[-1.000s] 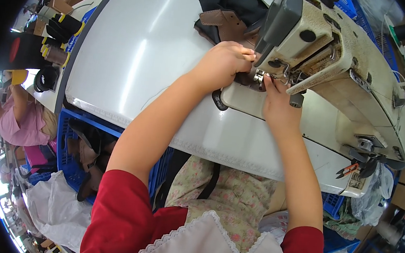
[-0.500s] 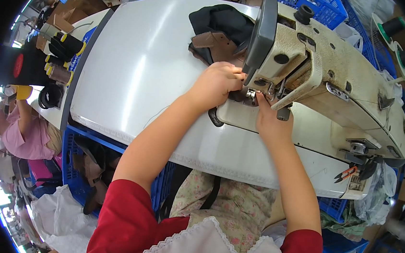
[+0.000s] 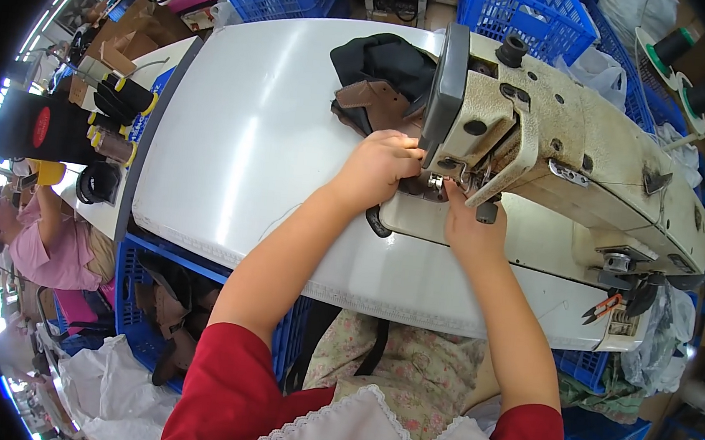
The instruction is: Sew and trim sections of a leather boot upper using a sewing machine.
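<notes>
Workpiece (image 3: 371, 98) lies under your left hand (image 3: 376, 168), bent fingers holding it down, and spreads beyond. Your right hand (image 3: 471, 222) has a fingertip beside the presser foot (image 3: 436, 180); whether it pinches anything, can't tell. Piece: brown, leather-like; soft, crumpled black fabric (image 3: 387, 60) behind. Smooth white tabletop (image 3: 243, 127); cream, rough-enamelled sewing machine (image 3: 582, 135). Farther off, latticed blue plastic crates (image 3: 527, 22).

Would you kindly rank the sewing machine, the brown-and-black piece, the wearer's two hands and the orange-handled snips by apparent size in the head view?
1. Sewing machine
2. Brown-and-black piece, visible part only
3. Left hand and right hand: too alike to rank
4. Orange-handled snips
</notes>
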Available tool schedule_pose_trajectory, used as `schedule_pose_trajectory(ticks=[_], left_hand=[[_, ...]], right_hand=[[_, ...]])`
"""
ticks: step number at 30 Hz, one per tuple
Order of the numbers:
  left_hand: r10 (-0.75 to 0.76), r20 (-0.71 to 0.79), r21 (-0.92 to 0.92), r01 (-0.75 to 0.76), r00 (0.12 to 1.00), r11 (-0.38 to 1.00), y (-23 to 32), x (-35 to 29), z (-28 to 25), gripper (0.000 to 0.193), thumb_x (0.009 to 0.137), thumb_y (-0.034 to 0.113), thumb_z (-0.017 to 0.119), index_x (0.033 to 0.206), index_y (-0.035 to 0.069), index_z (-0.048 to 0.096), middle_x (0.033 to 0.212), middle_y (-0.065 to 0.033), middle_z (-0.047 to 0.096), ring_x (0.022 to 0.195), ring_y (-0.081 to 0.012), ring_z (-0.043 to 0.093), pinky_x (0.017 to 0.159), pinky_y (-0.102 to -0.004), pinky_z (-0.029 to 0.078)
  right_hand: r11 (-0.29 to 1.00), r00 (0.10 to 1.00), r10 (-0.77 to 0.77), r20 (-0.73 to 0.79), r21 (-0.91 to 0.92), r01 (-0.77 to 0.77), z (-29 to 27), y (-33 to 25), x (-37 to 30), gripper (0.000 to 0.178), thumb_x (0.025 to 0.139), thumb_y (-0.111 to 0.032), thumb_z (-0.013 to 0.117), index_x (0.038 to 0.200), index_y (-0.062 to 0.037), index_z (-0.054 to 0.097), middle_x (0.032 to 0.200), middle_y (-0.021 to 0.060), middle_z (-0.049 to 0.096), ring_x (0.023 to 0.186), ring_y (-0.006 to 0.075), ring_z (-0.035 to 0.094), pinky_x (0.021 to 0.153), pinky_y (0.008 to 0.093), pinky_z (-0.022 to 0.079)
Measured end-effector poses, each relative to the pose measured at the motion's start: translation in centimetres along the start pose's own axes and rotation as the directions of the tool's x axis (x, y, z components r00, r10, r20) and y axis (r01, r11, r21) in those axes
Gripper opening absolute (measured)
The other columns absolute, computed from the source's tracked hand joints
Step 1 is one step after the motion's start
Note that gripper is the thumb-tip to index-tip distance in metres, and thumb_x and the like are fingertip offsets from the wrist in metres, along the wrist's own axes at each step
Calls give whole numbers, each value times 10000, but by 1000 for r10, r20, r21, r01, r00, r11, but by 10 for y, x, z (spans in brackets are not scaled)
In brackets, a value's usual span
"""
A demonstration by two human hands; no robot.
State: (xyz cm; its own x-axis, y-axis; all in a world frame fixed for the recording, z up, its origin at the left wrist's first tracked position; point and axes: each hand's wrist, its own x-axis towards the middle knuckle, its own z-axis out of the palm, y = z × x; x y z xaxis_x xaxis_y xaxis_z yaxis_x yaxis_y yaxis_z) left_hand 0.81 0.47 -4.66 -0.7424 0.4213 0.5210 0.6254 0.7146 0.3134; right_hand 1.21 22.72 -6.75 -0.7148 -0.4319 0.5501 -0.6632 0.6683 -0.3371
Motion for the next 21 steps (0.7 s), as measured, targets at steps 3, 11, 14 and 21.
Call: schedule_pose_trajectory(ticks=[3,11,14,21], left_hand=[[-10,8,-20,10,1000,1000,1,2,-1,232,656,-41,621,841,79,695,1044,1,692,1020,-237,620,957,-409,455],[8,14,-32,-8,1000,999,0,0,-2,236,637,-49,620,834,67,678,1017,-1,693,971,-250,620,941,-411,461],[15,3,-47,-15,1000,999,0,1,0,229,631,-51,620,820,66,675,999,4,693,962,-248,619,940,-411,462],[8,-4,-29,-8,1000,1000,1,1,0,208,621,-58,617,781,65,666,946,16,684,937,-249,617,948,-407,459]], right_hand=[[998,997,63,33,-16,-62,-3,-4,-1,131,872,-108,608,763,-39,630,722,165,602,681,379,593,599,474,475],[983,979,101,176,-166,-71,-3,0,-6,343,801,-79,636,1130,-135,712,898,98,700,782,288,667,692,410,530],[982,968,112,227,-174,-72,-6,0,-3,358,795,-70,636,1138,-142,709,896,95,697,785,296,665,705,418,532],[989,985,25,171,-145,0,-5,2,-7,412,787,-66,641,1177,-187,689,970,102,686,854,316,651,762,433,529]])
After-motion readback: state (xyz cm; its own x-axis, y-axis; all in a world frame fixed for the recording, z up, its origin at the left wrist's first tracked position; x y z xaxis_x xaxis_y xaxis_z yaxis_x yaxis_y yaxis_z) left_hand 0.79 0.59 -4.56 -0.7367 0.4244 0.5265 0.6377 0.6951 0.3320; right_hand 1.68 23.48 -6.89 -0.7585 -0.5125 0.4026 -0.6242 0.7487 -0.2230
